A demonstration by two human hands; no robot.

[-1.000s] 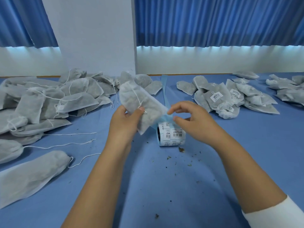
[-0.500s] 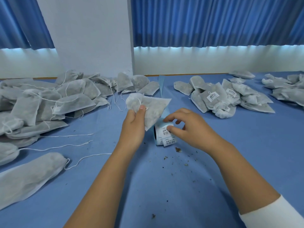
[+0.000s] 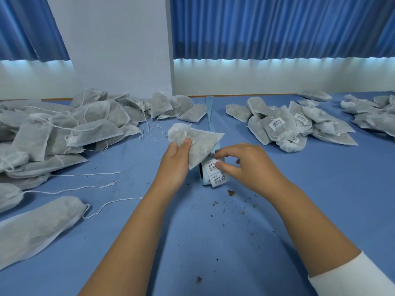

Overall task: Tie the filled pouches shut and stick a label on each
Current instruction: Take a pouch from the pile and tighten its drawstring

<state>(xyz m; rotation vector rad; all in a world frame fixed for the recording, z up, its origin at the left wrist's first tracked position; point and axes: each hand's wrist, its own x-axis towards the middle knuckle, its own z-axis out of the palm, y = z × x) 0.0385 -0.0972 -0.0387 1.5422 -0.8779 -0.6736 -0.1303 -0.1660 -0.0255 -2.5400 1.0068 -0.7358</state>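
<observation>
- Over the middle of the table [image 3: 213, 248], the pouch [image 3: 202, 146] sits in my left hand [image 3: 174, 162]. It is lower than a second ago, and its bottom corner now overlaps the label roll [image 3: 215, 180].
- Its neck is bunched and the string looks knotted, so I judge the tying done and the labelling in hand.
- My right hand [image 3: 248, 165] has dropped from above the roll onto it. Thumb and forefinger now close in a narrow pinch on the top label [image 3: 211, 167], apparently to peel it.
- My other right fingers [image 3: 229, 151] arch loosely above the roll, holding nothing.
- My left hand grips the pouch at its gathered neck, thumb pressed on the front, the body of the pouch hanging toward the roll.
- Further out, a heap of pouches with loose strings [image 3: 64, 129] lies to the left and a labelled pile [image 3: 286, 127] to the right. Crumbs [image 3: 230, 192] are scattered just in front of the roll.
</observation>
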